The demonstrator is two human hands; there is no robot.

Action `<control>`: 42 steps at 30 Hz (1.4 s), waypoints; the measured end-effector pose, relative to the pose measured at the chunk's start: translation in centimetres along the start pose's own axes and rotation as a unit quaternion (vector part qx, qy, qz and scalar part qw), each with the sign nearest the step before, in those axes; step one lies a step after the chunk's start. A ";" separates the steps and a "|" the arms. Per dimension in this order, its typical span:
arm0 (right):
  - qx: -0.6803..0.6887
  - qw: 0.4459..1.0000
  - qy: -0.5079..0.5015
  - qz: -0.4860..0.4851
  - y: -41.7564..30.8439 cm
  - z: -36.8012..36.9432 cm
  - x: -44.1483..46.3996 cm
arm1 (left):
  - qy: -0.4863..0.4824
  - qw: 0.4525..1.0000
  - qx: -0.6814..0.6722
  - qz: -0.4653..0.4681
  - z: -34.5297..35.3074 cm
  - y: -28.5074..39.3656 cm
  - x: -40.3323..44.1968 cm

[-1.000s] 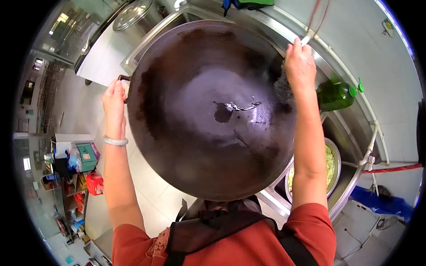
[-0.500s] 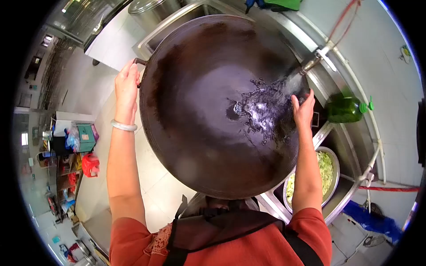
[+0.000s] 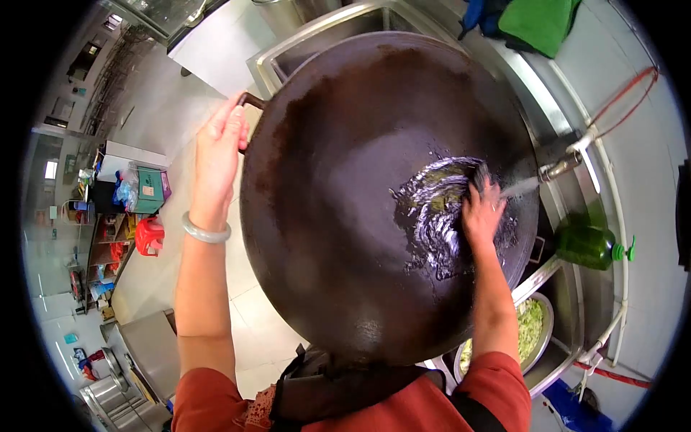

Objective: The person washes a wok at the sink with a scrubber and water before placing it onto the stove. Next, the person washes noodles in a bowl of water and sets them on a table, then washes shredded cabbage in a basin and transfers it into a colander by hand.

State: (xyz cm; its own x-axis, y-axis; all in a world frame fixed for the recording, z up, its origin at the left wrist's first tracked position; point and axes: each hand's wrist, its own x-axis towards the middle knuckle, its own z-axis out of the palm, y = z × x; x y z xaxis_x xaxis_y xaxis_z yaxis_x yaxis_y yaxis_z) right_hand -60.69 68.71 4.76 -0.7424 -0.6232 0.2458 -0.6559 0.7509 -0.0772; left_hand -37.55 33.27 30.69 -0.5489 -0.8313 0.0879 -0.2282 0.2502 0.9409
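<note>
Right hand (image 3: 484, 216) moved inward, wok (image 3: 360, 205) pointing its handle (image 3: 252, 99) upper-left

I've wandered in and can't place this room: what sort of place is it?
Probably a commercial kitchen: there's a very large wok, a metal sink, and a bowl of what look like chopped greens.

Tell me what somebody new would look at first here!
Probably the big dark wok filling the middle, its handle in the left hand. Next, water spraying from the tap into the wok's right side, close to the right hand. A green bottle shows further right.
</note>
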 end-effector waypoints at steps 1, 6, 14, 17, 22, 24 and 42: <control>0.034 0.999 -0.016 -0.018 1.2 0.1 -2.3 | -0.010 1.000 -0.002 0.006 -0.1 -0.1 0.0; 0.256 0.951 -0.144 -0.099 -11.8 -2.6 -6.8 | 0.013 0.999 -0.026 0.023 0.5 -0.3 -0.3; 0.052 0.998 -0.014 0.014 -4.1 1.5 3.3 | -0.004 0.999 0.000 0.035 0.0 -0.7 -0.1; 0.038 0.996 -0.073 -0.039 -4.9 -0.1 -6.2 | 0.007 0.999 -0.024 0.046 0.3 -1.2 0.0; 0.371 0.895 -0.135 -0.209 -22.7 -5.5 -1.3 | 0.011 0.999 -0.026 0.046 0.4 -0.8 -0.3; 0.482 0.847 0.036 -0.220 -26.7 -4.2 6.3 | 0.005 0.999 -0.014 0.051 0.4 -0.8 -0.4; 0.148 0.987 -0.053 -0.031 -11.4 3.2 4.2 | 0.019 0.998 0.007 0.054 0.3 -1.1 -0.2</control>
State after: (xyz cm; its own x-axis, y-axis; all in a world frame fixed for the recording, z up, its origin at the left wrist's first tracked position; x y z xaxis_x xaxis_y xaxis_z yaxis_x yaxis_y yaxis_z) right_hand -56.77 56.87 3.53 -0.6999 -0.6966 0.1579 -0.6996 0.6240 -0.3481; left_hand -37.46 33.33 29.52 -0.5404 -0.8171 0.2008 -0.1814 0.3463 0.9204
